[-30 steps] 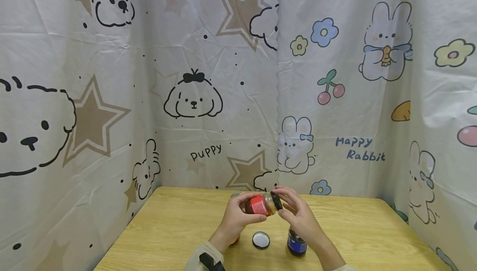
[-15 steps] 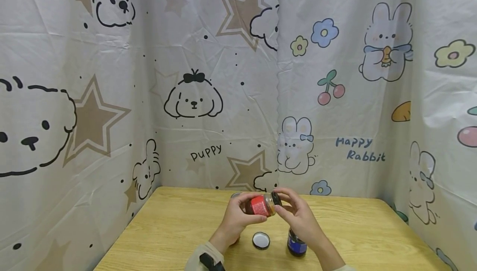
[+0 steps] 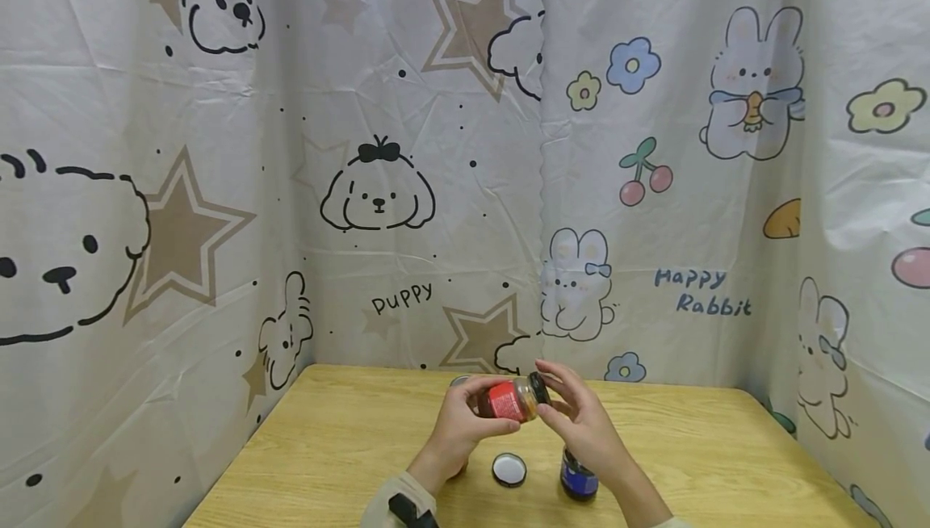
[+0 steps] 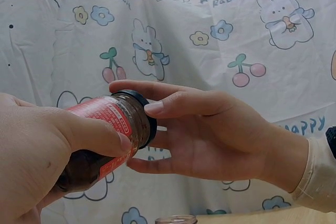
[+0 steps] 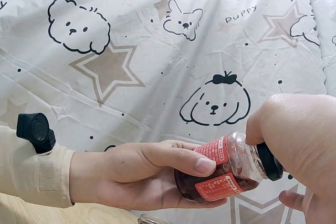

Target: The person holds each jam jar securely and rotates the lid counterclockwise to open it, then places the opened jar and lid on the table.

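In the head view a glass jar (image 3: pixel 506 400) with a red label and dark contents is held tilted above the table. My left hand (image 3: pixel 459 425) grips its body, thumb along the label in the right wrist view. At the jar's neck sits a black lid (image 4: pixel 143 109). My right hand (image 3: pixel 587 419) holds this lid at its rim between thumb and fingers, as the left wrist view shows. Below the hands a loose lid (image 3: pixel 508 470) lies with its white inside up. A blue-labelled jar (image 3: pixel 579 481) stands under the right wrist, its top partly hidden.
The wooden table (image 3: pixel 327 447) meets patterned curtains (image 3: pixel 407 253) at the back and sides. Behind the left wrist another object (image 3: pixel 459 471) is mostly hidden. A round rim (image 3: pixel 459 380) peeks out beyond the left hand.
The right hand's fingers and thumb have shifted slightly around the black lid. The left hand and the jar have stayed nearly still.
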`<state>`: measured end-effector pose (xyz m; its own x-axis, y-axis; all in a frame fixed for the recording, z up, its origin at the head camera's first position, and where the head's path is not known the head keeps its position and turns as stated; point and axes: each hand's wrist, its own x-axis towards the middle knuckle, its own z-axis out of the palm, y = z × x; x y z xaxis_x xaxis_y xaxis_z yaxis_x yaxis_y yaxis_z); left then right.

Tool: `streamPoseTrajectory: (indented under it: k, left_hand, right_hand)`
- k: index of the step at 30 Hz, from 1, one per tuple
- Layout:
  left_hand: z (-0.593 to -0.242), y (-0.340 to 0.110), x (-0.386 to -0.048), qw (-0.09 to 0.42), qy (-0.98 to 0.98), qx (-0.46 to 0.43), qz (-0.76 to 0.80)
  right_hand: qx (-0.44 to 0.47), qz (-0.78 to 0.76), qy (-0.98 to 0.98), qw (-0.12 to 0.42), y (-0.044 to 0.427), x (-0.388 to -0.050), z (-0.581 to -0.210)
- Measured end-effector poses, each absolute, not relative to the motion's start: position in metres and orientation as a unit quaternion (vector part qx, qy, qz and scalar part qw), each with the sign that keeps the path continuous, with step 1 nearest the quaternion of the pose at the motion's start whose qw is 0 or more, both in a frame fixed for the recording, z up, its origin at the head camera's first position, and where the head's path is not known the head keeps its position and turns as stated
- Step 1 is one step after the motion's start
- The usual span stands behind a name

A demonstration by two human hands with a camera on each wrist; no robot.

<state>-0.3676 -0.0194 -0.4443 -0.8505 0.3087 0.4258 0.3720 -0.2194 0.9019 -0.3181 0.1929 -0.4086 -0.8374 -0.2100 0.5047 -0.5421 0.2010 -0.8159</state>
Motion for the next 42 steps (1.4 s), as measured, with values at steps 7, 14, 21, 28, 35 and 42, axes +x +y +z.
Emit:
streamPoseTrajectory:
  k: [7,14,21,28,35,42]
  left_hand:
    - [-0.4444,-0.0189,-0.3677,0.023,-0.626,-0.271,-0.73]
    - [-0.4449,-0.0191,-0.367,0.027,-0.624,-0.275,-0.731]
    - [-0.4452,-0.0198,-0.3669,0.024,-0.619,-0.28,-0.734]
    - [-0.445,-0.0197,-0.3669,0.025,-0.619,-0.282,-0.733]
    - [-0.4436,-0.0195,-0.3665,0.026,-0.623,-0.275,-0.732]
    - [-0.4425,-0.0198,-0.366,0.026,-0.627,-0.268,-0.731]
  right_hand:
    - [0.251,0.587,-0.758,0.137,0.1935,-0.3185,-0.4094]
    - [0.259,0.574,-0.762,0.152,0.1938,-0.3183,-0.4107]
    - [0.251,0.568,-0.768,0.154,0.1937,-0.3177,-0.411]
    - [0.262,0.569,-0.764,0.153,0.193,-0.3169,-0.4093]
    - [0.273,0.57,-0.761,0.149,0.1929,-0.3164,-0.4082]
    - [0.265,0.571,-0.761,0.157,0.1917,-0.3166,-0.4084]
